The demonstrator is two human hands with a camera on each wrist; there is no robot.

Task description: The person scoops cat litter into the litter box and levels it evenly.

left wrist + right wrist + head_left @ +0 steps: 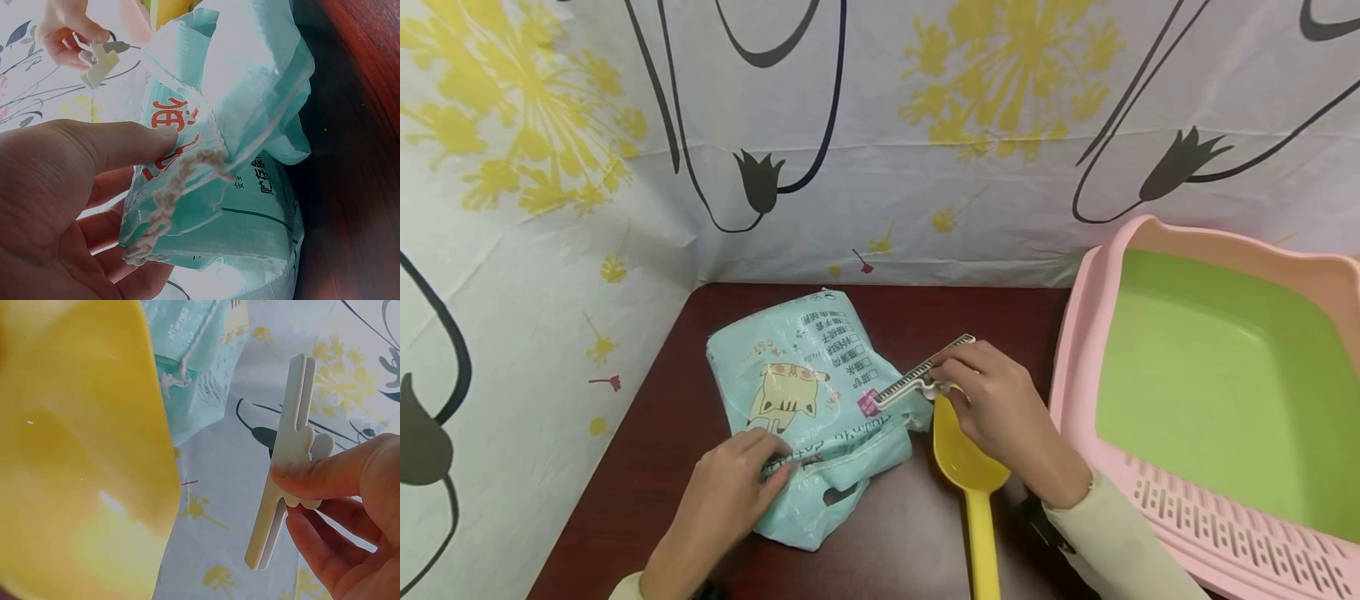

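Note:
A pale blue plastic bag (790,358) printed with a cat drawing lies on the dark red table, its near end crumpled and folded over around a handle hole. My left hand (730,487) grips the bag's left edge. In the left wrist view, the left thumb (134,147) lies on the printed front while the other fingers go behind. My right hand (996,408) pinches a long white bag clip (906,385) between thumb and fingers, over the bag's right side. The clip's plain ridged back (290,419) and its rounded middle levers face the right wrist camera.
Just below the right hand lies a yellow scoop (981,517), handle toward me. A pink-rimmed litter box (1078,375) with a green base stands at the right. Knotted string (165,200) hangs along the bag's edge. Patterned white cloth (880,142) walls the back and left.

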